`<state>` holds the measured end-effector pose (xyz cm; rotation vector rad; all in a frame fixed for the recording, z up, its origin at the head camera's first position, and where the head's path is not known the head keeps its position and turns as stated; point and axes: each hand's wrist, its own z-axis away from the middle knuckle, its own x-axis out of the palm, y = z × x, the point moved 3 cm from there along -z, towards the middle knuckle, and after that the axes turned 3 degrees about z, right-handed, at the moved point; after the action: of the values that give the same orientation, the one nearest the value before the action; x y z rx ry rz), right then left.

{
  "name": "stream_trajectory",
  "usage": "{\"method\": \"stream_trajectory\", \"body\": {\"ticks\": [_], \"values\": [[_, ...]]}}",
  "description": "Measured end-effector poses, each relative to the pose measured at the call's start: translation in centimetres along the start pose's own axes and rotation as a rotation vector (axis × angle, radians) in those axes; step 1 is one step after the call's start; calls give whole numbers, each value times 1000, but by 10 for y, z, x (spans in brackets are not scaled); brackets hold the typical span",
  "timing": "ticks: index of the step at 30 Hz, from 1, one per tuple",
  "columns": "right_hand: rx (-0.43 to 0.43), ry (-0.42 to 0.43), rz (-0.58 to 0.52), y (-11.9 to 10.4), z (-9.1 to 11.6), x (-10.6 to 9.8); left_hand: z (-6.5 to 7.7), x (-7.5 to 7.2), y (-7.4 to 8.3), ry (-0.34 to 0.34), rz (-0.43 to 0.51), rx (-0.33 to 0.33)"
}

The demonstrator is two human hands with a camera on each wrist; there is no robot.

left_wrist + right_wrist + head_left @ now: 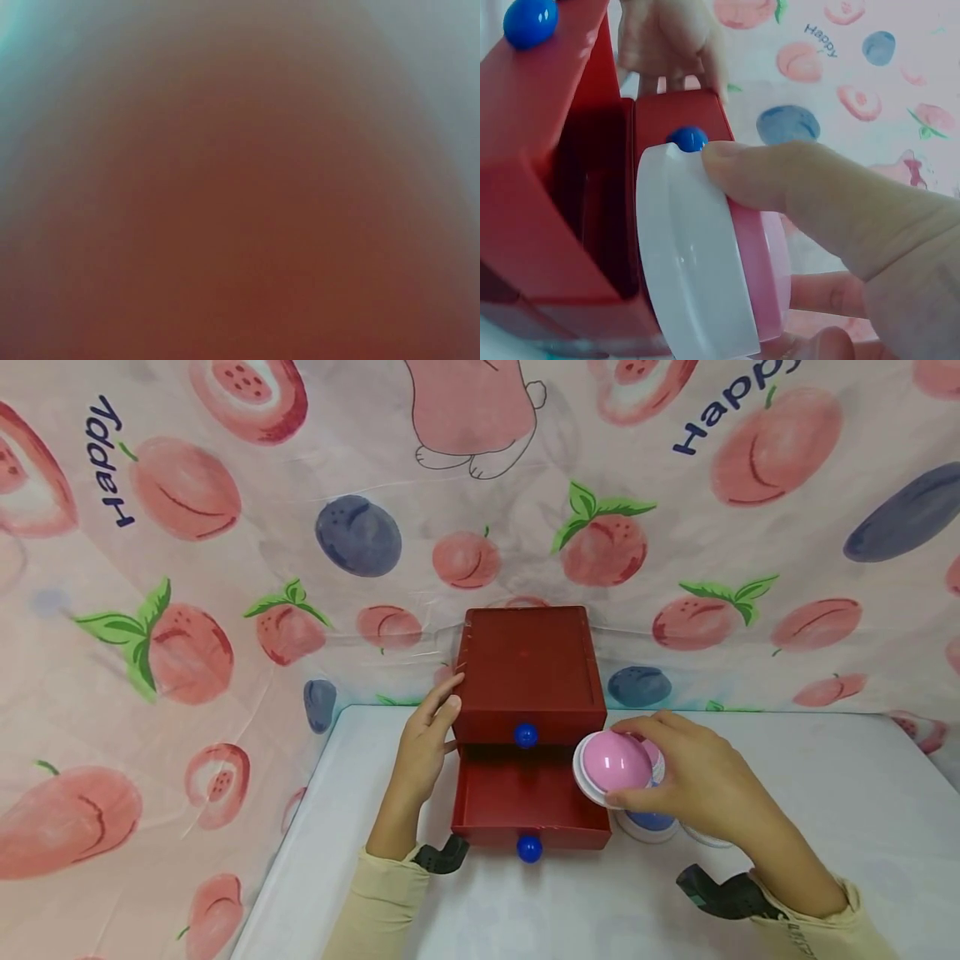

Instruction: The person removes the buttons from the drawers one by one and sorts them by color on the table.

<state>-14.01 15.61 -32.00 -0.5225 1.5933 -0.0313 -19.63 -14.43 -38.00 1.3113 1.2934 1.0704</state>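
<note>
A red two-drawer box (528,672) stands at the back of the table, its lower drawer (487,837) pulled out, with nothing seen inside. My left hand (420,747) rests along the box's left side with fingers extended. In front of the box's right side, my right hand (697,772) grips a round white container with a pink dome (617,762), thumb and fingers on its rim. It overlaps the drawer's right edge in the head view. From the right wrist, its white side (694,255) faces the box. The left wrist view is only a reddish blur.
Beneath the right hand, a round blue-and-white container (649,822) sits on the white table (562,910) beside the drawer. Part of another white rim (705,838) shows to its right. Blue knobs (529,849) stick out from the drawers. A fruit-print cloth (390,668) hangs behind.
</note>
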Motion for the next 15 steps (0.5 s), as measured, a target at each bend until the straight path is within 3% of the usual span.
{"method": "stream_trajectory", "body": {"ticks": [15], "values": [[52, 87, 11, 64, 5, -15, 0, 0, 1, 2, -5, -5]]}}
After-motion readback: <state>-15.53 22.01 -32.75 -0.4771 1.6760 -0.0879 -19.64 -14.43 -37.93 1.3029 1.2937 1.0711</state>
